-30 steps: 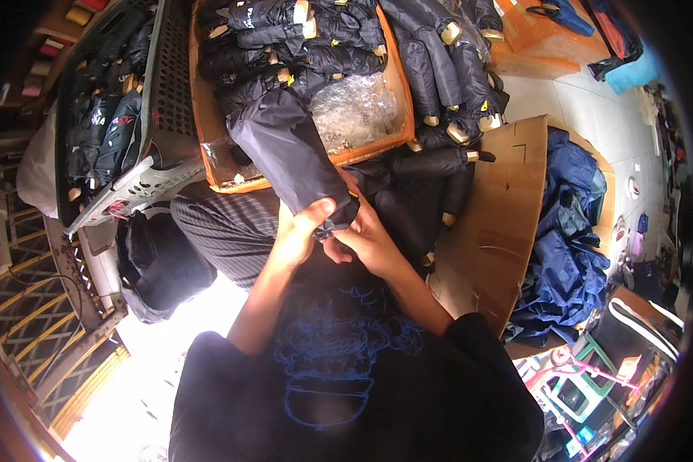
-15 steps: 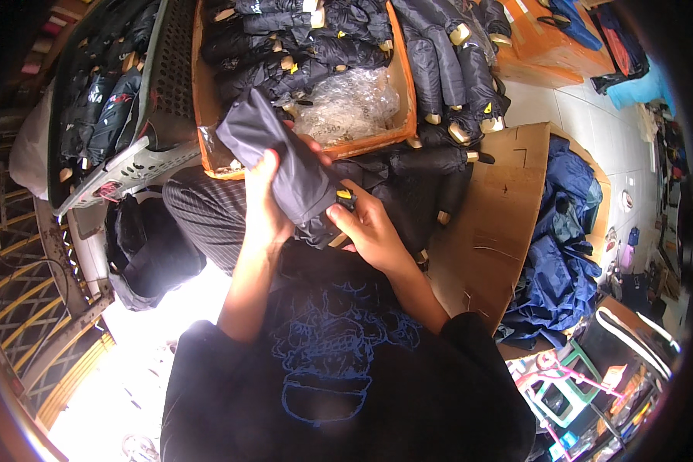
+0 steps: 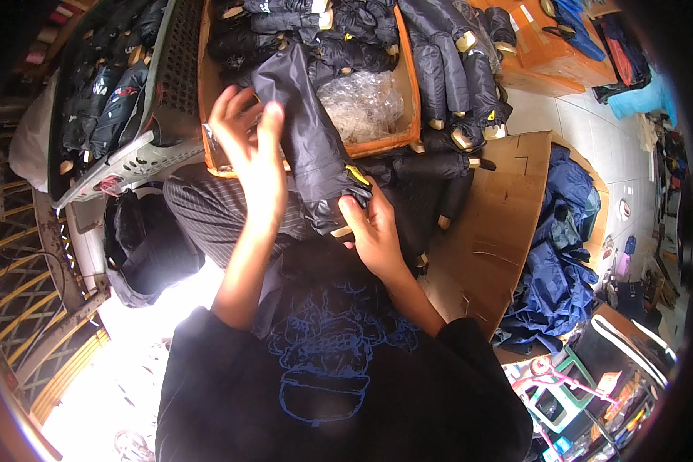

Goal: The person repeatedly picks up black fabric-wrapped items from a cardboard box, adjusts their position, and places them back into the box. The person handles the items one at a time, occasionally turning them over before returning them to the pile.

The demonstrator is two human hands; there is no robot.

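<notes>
A folded black umbrella [image 3: 313, 135] in a loose fabric sleeve slants up and away over my lap, with a small yellow tag near its lower end. My right hand [image 3: 371, 227] is closed around that lower end, the thumb pressed on top. A pale tip shows just below the grip. My left hand [image 3: 250, 142] is raised at the left side of the sleeve, thumb and fingers apart. Its thumb lies close to the fabric; whether it touches, I cannot tell. Beyond the held umbrella is an orange-rimmed box [image 3: 414, 85] with several similar black umbrellas and crumpled clear plastic [image 3: 366, 108].
At the left stands a grey perforated crate [image 3: 173, 85] full of folded umbrellas. More umbrellas [image 3: 443, 73] are piled right of the box. A cardboard box [image 3: 489, 223] with blue fabric [image 3: 554, 254] stands at the right. A black bag [image 3: 154, 258] lies left of my knee.
My left hand has let go of the sleeve and moved up and left, fingers spreading. The umbrella now points more upright and slightly further right, still in my right hand.
</notes>
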